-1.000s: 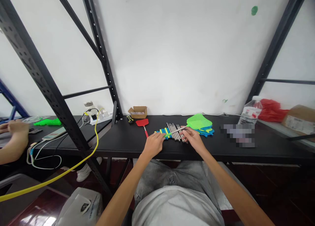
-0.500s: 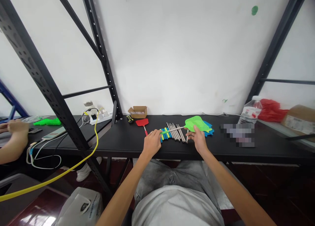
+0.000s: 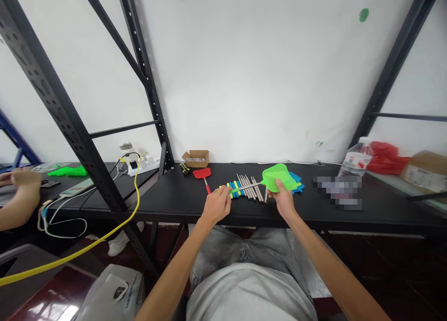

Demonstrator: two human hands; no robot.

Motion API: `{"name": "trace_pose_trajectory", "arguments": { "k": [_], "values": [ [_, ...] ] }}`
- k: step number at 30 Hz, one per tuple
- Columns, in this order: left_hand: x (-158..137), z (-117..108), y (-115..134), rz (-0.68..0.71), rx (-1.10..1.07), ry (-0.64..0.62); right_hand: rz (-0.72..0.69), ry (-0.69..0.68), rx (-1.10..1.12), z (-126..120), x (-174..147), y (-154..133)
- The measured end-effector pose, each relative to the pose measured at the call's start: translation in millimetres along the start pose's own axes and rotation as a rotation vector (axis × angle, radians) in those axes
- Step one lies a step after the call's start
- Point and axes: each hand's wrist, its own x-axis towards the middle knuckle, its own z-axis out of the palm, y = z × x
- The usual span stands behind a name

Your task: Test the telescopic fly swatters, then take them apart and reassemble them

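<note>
A green fly swatter (image 3: 277, 175) with a metal rod is held level above the table by both hands. Around its green handle, at the left end, the fingers of my left hand (image 3: 218, 203) are wrapped. My right hand (image 3: 283, 201) grips the swatter's mesh head at the right, thumb on top. Beneath lie several metal rods (image 3: 256, 191) in a row, next to several blue and yellow handles (image 3: 237, 187), partly hidden by my left hand. Blue swatter heads (image 3: 296, 182) show behind the green one. A red fly swatter (image 3: 203, 174) lies left of my left hand.
An open cardboard box (image 3: 196, 159) and a black-yellow tape measure (image 3: 184, 168) sit at the back left of the black table (image 3: 164, 195). A plastic bottle (image 3: 356, 158) stands right. A yellow cable (image 3: 104, 237) crosses the left side. Another person's hand (image 3: 25, 177) is far left.
The swatter has moved very slightly, its handle end a little lower. My left hand has shifted slightly down with it; both hands keep their grip.
</note>
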Motion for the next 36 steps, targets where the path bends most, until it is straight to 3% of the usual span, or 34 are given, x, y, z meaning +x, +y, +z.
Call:
{"name": "trace_pose_trajectory", "arguments": {
  "k": [11, 22, 27, 31, 36],
  "values": [
    [-2, -3, -2, 0.022, -0.136, -0.056, -0.017, -0.22, -0.044, 3, -6, -6],
    [3, -5, 1, -0.044, -0.148, -0.123, 0.023, -0.153, -0.055, 1, -3, -1],
    [8, -12, -12, -0.176, -0.132, -0.106, 0.058, -0.118, -0.093, -1, -1, -3],
    [10, -17, -37, -0.336, -0.1, -0.021, 0.085, -0.115, -0.105, -2, -1, -4],
    [7, -23, -63, -0.556, 0.04, -0.037, 0.098, -0.094, -0.099, -2, 0, -2]
  ]
}}
